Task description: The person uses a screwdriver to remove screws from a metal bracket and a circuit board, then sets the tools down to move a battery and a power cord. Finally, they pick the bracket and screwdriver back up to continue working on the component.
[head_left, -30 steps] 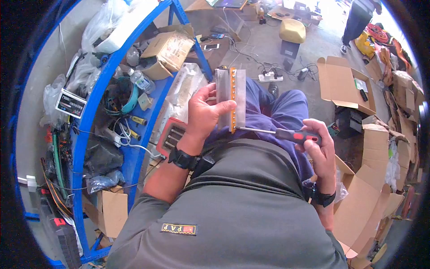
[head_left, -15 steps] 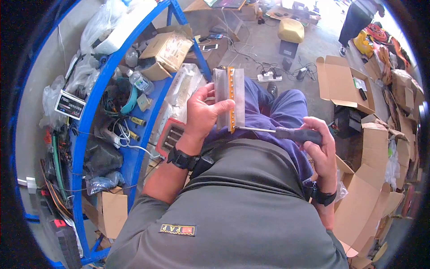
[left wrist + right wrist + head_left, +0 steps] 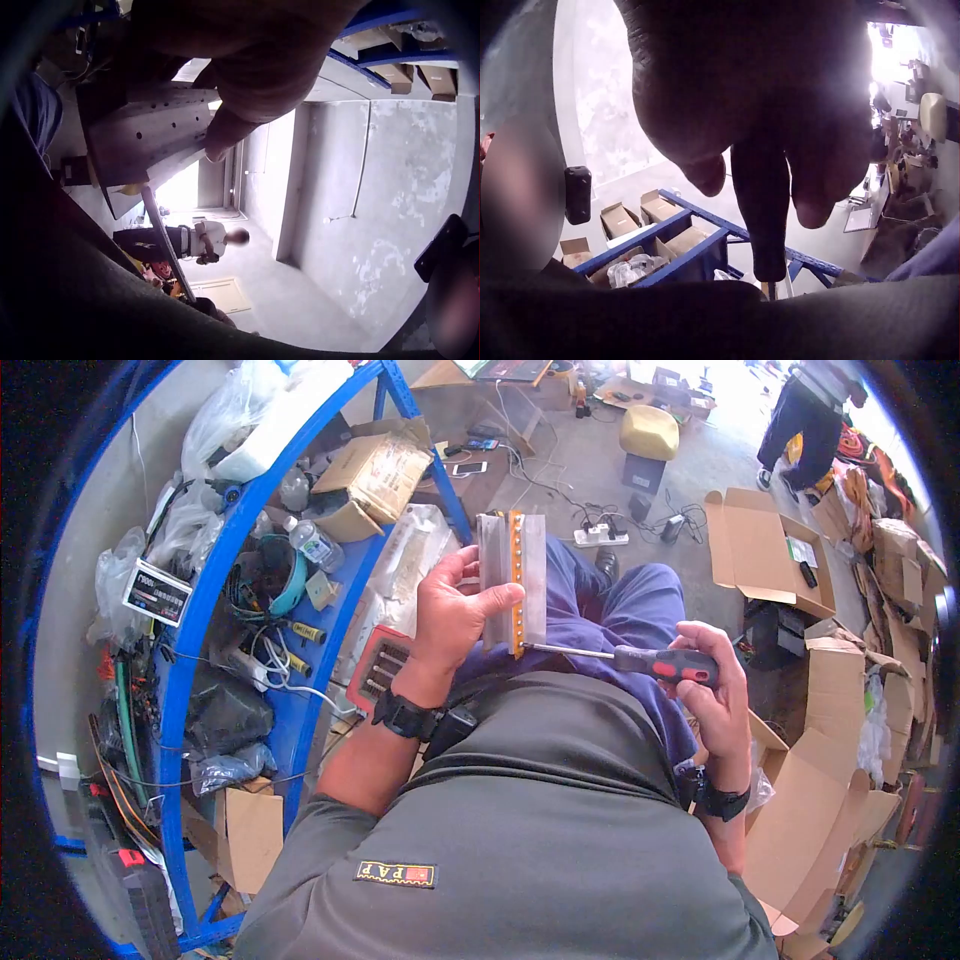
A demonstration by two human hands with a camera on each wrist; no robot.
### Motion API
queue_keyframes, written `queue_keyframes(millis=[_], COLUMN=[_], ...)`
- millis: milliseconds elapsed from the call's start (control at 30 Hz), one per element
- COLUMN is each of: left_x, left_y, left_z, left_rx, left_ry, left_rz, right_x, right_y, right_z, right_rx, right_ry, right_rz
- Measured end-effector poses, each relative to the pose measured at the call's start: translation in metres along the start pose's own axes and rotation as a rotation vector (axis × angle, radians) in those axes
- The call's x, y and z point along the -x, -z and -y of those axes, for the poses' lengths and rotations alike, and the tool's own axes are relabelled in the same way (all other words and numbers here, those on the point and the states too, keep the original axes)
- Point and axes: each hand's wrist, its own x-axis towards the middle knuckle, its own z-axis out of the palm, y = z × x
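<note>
In the head view my left hand (image 3: 450, 610) grips a flat grey metal piece (image 3: 536, 580) over the lap, its thumb across the front. An orange strip (image 3: 517, 550) with a row of small screw heads runs lengthwise along it. My right hand (image 3: 718, 705) holds a screwdriver (image 3: 665, 664) by its dark grey and red handle, the shaft pointing left. Its tip sits at the strip's lower end. The left wrist view shows the back of the metal piece (image 3: 150, 139) with several small holes. Dark against the light, the screwdriver handle (image 3: 761, 210) lies between fingers in the right wrist view.
At left stands a blue shelf rack (image 3: 300, 725) with a water bottle (image 3: 315, 543) and cables. A red tray (image 3: 378, 665) lies beside my left forearm. Open cardboard boxes (image 3: 765, 555) stand at right. A power strip (image 3: 600, 536) lies on the floor; another person (image 3: 800, 425) stands far right.
The screwdriver handle has turned, its red patches going out of sight and coming back, while its tip stays at the strip's end. The person in the background has come further into view.
</note>
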Motion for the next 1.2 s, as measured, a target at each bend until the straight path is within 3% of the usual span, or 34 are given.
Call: queue_keyframes(millis=[133, 200, 333, 400, 533, 600, 733, 800, 933, 1000, 1100, 1133, 1200], left_x=[0.000, 0.001, 0.002, 0.002, 0.002, 0.002, 0.003, 0.003, 0.004, 0.003, 0.003, 0.003, 0.002], left_y=[0.000, 0.000, -0.001, -0.001, 0.000, -0.001, 0.000, 0.000, -0.001, -0.001, -0.001, -0.001, -0.001], left_z=[-0.002, -0.003, -0.005, -0.004, -0.001, -0.002, -0.003, -0.003, -0.003, -0.002, -0.002, -0.002, -0.001], left_rx=[0.017, 0.017, 0.041, 0.043, 0.044, 0.034, 0.033, 0.016, 0.021, 0.018, 0.021, 0.018, 0.016], left_ry=[0.000, 0.007, 0.026, 0.035, 0.019, 0.016, 0.014, 0.009, 0.017, 0.016, 0.021, 0.014, 0.005], left_rz=[0.007, 0.008, 0.007, 0.005, 0.008, 0.007, -0.003, -0.001, -0.003, 0.000, -0.004, -0.010, -0.015], right_x=[0.001, 0.000, -0.001, -0.001, 0.000, 0.000, 0.001, 0.000, 0.001, 0.002, 0.001, 0.001, 0.002], right_y=[0.001, 0.007, 0.006, -0.001, -0.004, 0.005, 0.008, 0.003, -0.004, 0.004, 0.010, 0.008, 0.001], right_z=[0.003, 0.005, -0.001, -0.006, 0.001, 0.006, -0.004, -0.008, -0.003, 0.004, -0.002, -0.004, -0.005], right_rx=[-0.006, -0.008, -0.029, -0.003, -0.048, -0.014, -0.048, 0.090, -0.037, -0.044, -0.097, -0.096, 0.026], right_ry=[-0.041, -0.252, -0.246, 0.027, 0.036, -0.210, -0.275, 0.022, 0.037, -0.246, -0.271, -0.268, 0.023], right_rz=[-0.016, 0.035, 0.068, 0.023, -0.029, 0.011, 0.050, 0.007, -0.066, 0.000, 0.077, 0.077, 0.016])
